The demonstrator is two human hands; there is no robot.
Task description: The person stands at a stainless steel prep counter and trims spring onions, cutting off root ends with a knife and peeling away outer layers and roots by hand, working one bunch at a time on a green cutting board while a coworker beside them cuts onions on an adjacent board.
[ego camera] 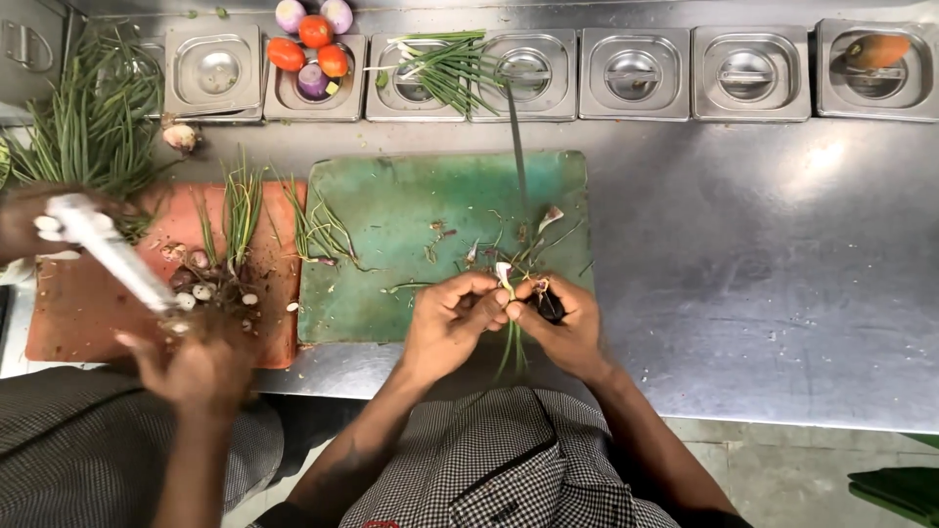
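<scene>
My left hand [450,318] pinches the white bulb end of a spring onion [510,352], whose green stalks hang down over the counter edge. My right hand [572,328] touches the left one and grips the black handle of a knife [516,156]. The knife's long thin blade points away from me across the green cutting board [391,225]. Both hands are at the board's near edge. Peelings and root trimmings [445,235] lie scattered on the board.
A co-worker's hands [196,367] work on a red cutting board [78,313] at the left, one holding a blurred white knife [108,254]. Spring onion piles [93,117] and lidded steel containers [636,73] line the back, along with tomatoes and purple onions [313,44].
</scene>
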